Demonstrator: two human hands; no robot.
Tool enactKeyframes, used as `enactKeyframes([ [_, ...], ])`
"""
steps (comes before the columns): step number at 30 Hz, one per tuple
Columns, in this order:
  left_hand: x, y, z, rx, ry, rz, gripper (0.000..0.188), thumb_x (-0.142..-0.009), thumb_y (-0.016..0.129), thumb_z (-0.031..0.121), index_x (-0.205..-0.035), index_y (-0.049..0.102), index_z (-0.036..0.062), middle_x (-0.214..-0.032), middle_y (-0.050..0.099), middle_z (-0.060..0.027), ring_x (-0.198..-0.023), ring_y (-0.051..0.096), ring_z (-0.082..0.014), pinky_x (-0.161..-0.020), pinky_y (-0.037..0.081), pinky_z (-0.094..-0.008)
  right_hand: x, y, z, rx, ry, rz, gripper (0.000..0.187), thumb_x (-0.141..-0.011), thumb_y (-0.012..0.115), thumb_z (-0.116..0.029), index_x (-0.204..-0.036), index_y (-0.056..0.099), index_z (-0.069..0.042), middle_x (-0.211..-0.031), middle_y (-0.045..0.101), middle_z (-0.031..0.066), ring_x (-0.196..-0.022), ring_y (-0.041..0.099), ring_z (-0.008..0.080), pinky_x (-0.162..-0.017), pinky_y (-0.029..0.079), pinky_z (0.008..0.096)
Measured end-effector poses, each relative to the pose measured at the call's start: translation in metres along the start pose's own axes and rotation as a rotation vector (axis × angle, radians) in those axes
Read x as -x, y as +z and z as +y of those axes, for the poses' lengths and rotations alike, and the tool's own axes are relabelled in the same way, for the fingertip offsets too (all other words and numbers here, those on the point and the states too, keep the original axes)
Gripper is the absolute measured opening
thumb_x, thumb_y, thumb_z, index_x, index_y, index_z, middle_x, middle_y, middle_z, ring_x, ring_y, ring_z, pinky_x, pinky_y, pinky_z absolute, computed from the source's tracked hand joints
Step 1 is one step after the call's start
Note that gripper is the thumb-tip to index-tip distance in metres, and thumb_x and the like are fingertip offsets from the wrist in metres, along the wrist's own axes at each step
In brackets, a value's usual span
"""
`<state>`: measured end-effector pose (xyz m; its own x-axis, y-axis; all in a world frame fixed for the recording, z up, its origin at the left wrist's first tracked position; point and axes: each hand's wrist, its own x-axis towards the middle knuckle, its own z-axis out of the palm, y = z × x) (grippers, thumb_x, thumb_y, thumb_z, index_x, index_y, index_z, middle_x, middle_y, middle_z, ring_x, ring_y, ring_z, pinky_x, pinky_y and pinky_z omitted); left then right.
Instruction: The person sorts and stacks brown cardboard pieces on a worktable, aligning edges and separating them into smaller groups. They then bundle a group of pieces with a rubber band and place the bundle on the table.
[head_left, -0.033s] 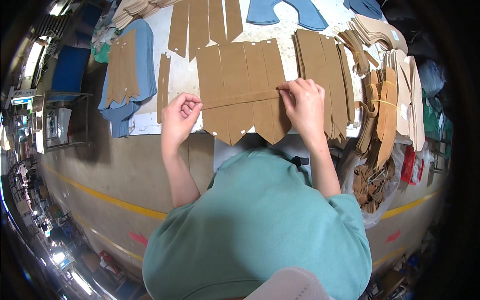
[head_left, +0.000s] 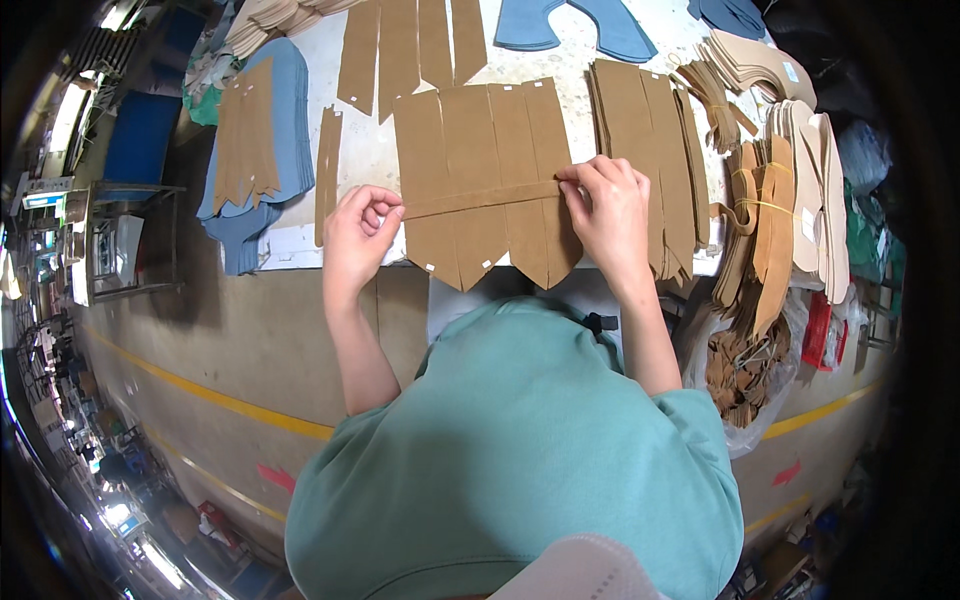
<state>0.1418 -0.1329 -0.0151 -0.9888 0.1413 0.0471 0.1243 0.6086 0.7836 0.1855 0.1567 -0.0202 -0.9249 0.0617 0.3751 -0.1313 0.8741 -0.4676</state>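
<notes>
A narrow brown strip [head_left: 482, 199] is stretched level across several brown panels with pointed lower ends [head_left: 465, 140], which lie side by side at the table's near edge. My left hand [head_left: 362, 232] pinches the strip's left end between thumb and forefinger, its other fingers curled. At the opposite end my right hand [head_left: 608, 205] pinches the strip, slightly higher than the left. Small white tags sit on the panels' edges. Whether the material is leather or cloth I cannot tell.
Brown panels are stacked [head_left: 645, 150] right of my right hand. Farther right hang bundled tan strips [head_left: 775, 230] above a clear bag of brown scraps [head_left: 745, 375]. Blue pieces [head_left: 290, 130] lie at the left under brown ones. More brown panels [head_left: 398, 50] lie at the back of the white table [head_left: 560, 65].
</notes>
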Motion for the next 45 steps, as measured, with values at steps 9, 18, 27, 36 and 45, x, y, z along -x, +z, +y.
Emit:
enactKeyframes([
  [9, -0.028, -0.023, 0.035, 0.045, 0.107, 0.148, 0.011, -0.087, 0.068, 0.011, -0.093, 0.067, 0.0022, -0.08, 0.061, -0.0004, -0.066, 0.05, -0.007, -0.062, 0.044, -0.0208, 0.003, -0.002, 0.003, -0.016, -0.013, -0.055, 0.013, -0.078, 0.071, -0.01, -0.089, 0.065, -0.008, -0.09, 0.06, 0.005, -0.096, 0.056, 0.0243, -0.091, 0.038, 0.0404],
  [18, -0.064, 0.031, 0.115, -0.322, 0.742, -0.52, 0.027, -0.081, 0.071, 0.017, -0.106, 0.066, 0.0065, -0.106, 0.062, -0.0082, -0.095, 0.063, -0.0234, -0.078, 0.053, -0.0319, 0.004, -0.024, -0.019, -0.334, -0.094, 0.057, 0.026, -0.079, 0.069, -0.003, -0.104, 0.064, -0.008, -0.085, 0.066, 0.0054, -0.089, 0.062, 0.0241, -0.081, 0.049, 0.036],
  [27, -0.096, 0.044, 0.197, 0.121, 0.794, -0.644, 0.01, -0.079, 0.071, 0.009, -0.083, 0.064, 0.0031, -0.08, 0.066, -0.0028, -0.078, 0.064, -0.0103, -0.07, 0.051, -0.0256, -0.01, -0.054, -0.021, -1.358, 0.179, 0.149, 0.055, -0.095, 0.061, -0.014, -0.143, 0.036, -0.003, -0.118, 0.057, 0.0098, -0.109, 0.058, 0.0156, -0.101, 0.042, 0.0307],
  [36, -0.175, 0.135, 0.228, 0.509, 0.386, -0.789, 0.03, -0.09, 0.068, 0.018, -0.113, 0.06, 0.0009, -0.097, 0.068, -0.0038, -0.088, 0.066, -0.0097, -0.084, 0.052, -0.0232, 0.011, -0.078, 0.04, -1.072, 0.383, 0.376, 0.038, -0.096, 0.058, -0.011, -0.133, 0.054, -0.002, -0.083, 0.064, 0.0004, -0.072, 0.054, 0.003, -0.062, 0.044, 0.0188],
  [45, -0.222, 0.237, 0.206, -0.105, 0.373, -0.633, 0.026, -0.077, 0.077, 0.032, -0.089, 0.074, 0.0083, -0.087, 0.072, -0.0027, -0.08, 0.065, -0.0101, -0.076, 0.051, -0.026, 0.044, -0.077, 0.078, -0.253, 0.55, 0.264, 0.035, -0.095, 0.055, -0.012, -0.128, 0.06, -0.005, -0.066, 0.064, 0.0068, -0.055, 0.06, 0.0121, -0.056, 0.049, 0.0286],
])
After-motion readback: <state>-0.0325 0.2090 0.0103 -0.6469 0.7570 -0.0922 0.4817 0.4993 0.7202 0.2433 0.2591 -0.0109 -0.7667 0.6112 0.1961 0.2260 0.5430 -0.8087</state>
